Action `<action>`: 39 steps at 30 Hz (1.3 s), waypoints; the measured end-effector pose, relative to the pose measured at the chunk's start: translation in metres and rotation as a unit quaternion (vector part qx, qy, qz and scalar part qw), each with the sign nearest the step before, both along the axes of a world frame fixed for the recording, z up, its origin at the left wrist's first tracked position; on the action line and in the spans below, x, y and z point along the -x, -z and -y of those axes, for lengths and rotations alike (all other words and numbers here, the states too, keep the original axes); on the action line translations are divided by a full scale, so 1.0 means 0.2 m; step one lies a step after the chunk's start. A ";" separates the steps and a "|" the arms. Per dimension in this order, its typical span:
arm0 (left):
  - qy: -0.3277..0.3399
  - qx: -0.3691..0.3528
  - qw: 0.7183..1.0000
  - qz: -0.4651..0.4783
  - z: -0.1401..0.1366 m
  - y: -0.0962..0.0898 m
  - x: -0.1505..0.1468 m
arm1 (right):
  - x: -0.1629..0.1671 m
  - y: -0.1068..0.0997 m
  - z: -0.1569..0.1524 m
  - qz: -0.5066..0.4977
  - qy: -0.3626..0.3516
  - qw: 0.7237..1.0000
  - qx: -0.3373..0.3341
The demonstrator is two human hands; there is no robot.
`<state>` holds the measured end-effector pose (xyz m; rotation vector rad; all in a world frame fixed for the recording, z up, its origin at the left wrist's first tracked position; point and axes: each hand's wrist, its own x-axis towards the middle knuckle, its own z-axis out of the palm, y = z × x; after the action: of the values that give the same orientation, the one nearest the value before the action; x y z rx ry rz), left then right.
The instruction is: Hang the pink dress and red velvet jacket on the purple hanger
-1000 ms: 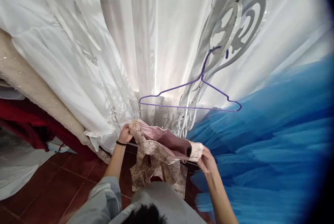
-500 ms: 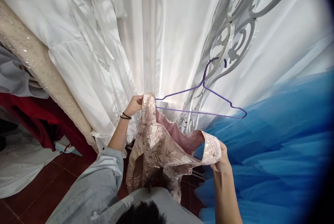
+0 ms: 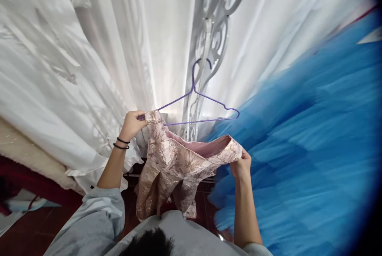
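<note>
A pink dress (image 3: 176, 156) with a gold floral pattern hangs between my two hands. My left hand (image 3: 133, 124) is closed on its left shoulder strap and on the end of a purple hanger (image 3: 193, 89) that runs through that strap. The hanger's hook points up, in front of a white scrollwork frame; I cannot tell whether it touches the frame. My right hand (image 3: 242, 165) grips the other strap, which is off the hanger, below and to the right of the hanger's bare right end. The neckline is spread wide, showing the plain pink lining.
White scrollwork metal (image 3: 209, 37) rises behind the hanger, against white drapes (image 3: 170, 49). A blue tulle gown (image 3: 298, 148) fills the right side. White garments (image 3: 53, 69) hang at left, with dark red cloth below. The floor is dark red tile (image 3: 205, 204).
The view has swung to the right. My right hand has lifted its strap, bringing it nearer to the hanger. My left hand now shows the hanger's end between its fingers.
</note>
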<state>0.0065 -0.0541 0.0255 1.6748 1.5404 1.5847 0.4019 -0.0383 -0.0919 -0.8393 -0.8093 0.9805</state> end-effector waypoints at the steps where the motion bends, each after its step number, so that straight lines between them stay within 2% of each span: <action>1: -0.003 0.001 1.000 0.003 0.00 0.00 0.00 | -0.03 0.01 -0.03 -0.005 0.010 1.000 0.004; 7: -0.041 -0.003 0.999 0.024 0.01 -0.01 -0.03 | -0.13 -0.03 -0.26 0.023 0.008 0.999 -0.028; 13: -0.062 -0.024 0.998 -0.005 -0.01 -0.02 0.01 | -0.16 -0.22 -0.42 -0.012 0.015 0.997 -0.069; 16: -0.057 -0.024 0.998 -0.010 0.00 -0.03 0.01 | -0.19 -0.34 -0.46 0.053 -0.004 0.994 -0.100; 19: -0.046 -0.019 0.999 -0.001 0.02 -0.04 0.01 | -0.21 -0.49 -0.47 0.195 -0.071 0.971 -0.115; 21: -0.039 -0.011 0.999 -0.002 0.02 -0.04 0.00 | -0.19 -0.61 -0.47 0.330 -0.143 0.925 -0.123; 23: -0.031 0.002 0.999 -0.018 0.02 -0.04 0.01 | -0.17 -0.73 -0.46 0.494 -0.186 0.841 -0.121; 24: -0.027 0.009 0.999 -0.032 0.03 -0.04 0.01 | -0.16 -0.77 -0.46 0.579 -0.181 0.787 -0.115; 26: -0.013 0.023 0.997 -0.074 0.03 -0.05 0.03 | -0.15 -0.84 -0.44 0.713 -0.118 0.684 -0.102; 27: -0.003 0.031 0.995 -0.098 0.04 -0.06 0.05 | -0.16 -0.86 -0.43 0.750 -0.078 0.649 -0.102; 28: 0.013 0.041 0.992 -0.119 0.05 -0.07 0.06 | -0.16 -0.86 -0.40 0.763 -0.043 0.636 -0.108; 29: 0.036 0.051 0.989 -0.133 0.07 -0.08 0.08 | -0.17 -0.86 -0.38 0.757 -0.020 0.642 -0.120; 31: 0.090 0.074 0.985 -0.129 0.09 -0.10 0.11 | -0.18 -0.84 -0.32 0.712 -0.007 0.685 -0.155; 33: 0.115 0.089 0.985 -0.098 0.09 -0.12 0.12 | -0.17 -0.81 -0.26 0.668 -0.024 0.723 -0.176; 36: 0.075 0.072 0.991 -0.088 0.06 -0.11 0.10 | -0.13 -0.75 -0.24 0.638 -0.013 0.747 -0.185; 39: 0.040 0.025 0.991 -0.127 0.01 -0.08 0.06 | -0.09 -0.71 -0.32 0.610 0.067 0.763 -0.202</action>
<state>-0.0046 -0.0567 0.0415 1.9439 1.5948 1.3228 0.4201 0.0255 0.0497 -1.0943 -1.9552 -0.0384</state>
